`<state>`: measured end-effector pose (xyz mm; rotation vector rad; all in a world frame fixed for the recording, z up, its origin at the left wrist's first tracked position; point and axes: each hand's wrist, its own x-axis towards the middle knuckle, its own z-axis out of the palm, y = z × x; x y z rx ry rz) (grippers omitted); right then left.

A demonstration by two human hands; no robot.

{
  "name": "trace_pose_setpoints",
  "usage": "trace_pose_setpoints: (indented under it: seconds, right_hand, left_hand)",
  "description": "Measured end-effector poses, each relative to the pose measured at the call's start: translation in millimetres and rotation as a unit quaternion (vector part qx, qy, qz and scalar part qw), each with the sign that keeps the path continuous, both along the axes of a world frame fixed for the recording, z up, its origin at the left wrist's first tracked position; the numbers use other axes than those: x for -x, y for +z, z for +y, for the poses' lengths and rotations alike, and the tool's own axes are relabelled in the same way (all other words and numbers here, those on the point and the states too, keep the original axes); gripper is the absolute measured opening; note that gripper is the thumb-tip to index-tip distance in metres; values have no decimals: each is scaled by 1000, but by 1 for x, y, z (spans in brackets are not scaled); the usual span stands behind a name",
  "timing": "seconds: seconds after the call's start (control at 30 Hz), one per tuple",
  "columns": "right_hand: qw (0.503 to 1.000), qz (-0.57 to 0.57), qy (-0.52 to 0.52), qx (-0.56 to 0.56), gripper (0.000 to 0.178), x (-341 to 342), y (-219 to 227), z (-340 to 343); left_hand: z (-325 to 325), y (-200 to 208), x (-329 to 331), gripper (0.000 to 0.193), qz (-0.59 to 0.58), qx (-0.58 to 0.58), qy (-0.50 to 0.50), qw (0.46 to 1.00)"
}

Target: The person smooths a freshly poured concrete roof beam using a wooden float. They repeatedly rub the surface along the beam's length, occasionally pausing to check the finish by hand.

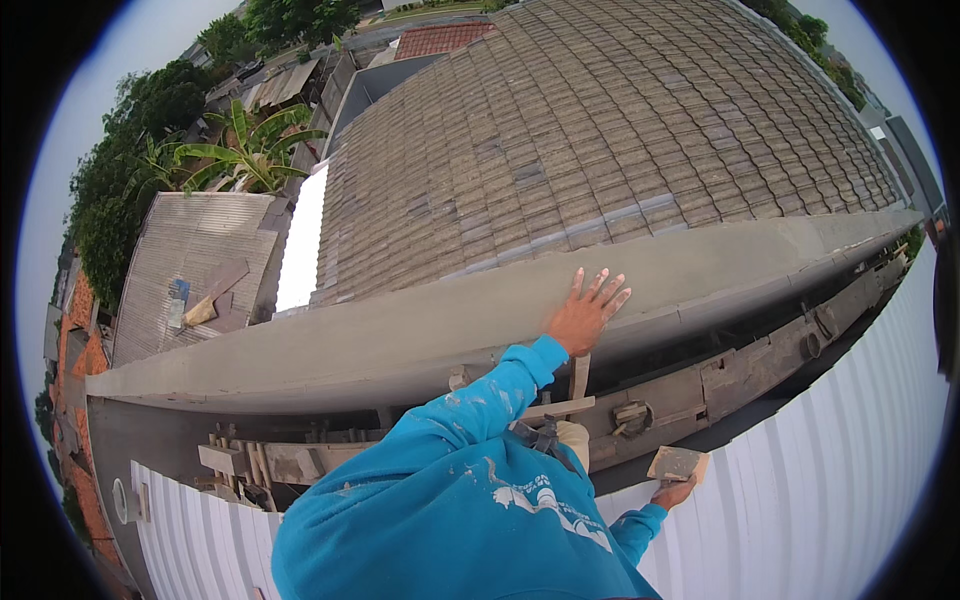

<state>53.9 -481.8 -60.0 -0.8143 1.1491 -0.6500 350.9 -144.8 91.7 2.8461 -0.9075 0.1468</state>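
Note:
My left hand [588,312] lies with its fingers spread on the smooth grey cement top of a long parapet wall [430,335]. Nothing is held in it, and its fingertips look whitened. Low on the right, my right hand [676,492] grips a small flat wooden plastering float [680,464] with a grey patch on its face. The float is away from the wall, over the white corrugated sheeting; its handle is hidden. Pale splashes mark my blue sleeve [470,405].
Wooden scaffold planks [745,378] run below the wall, with a dark gap between. A small cement-crusted object [632,418] sits on them. White corrugated roofing [800,490] lies on the near side. A brown tiled roof [560,140] slopes up beyond the wall.

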Motion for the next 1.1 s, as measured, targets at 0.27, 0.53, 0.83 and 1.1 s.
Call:
trace_pose_setpoints:
  seconds: [0.27,0.53,0.83,1.1]
  right_hand:
    - [1000,-10,0,-2,62,1,5,-1]
    - [1000,-5,-1,29,62,-1,13,8]
    - [1000,-20,-9,19,63,0,14,7]
    - [1000,18,-4,19,61,1,13,4]
  left_hand:
    - [-4,-2,-2,77,13,17,-16,1000]
    - [-5,-5,-2,80,-17,17,-12,1000]
    - [-4,-3,-1,80,-22,21,-11,999]
    - [-3,-9,-2,82,-39,25,-14,999]
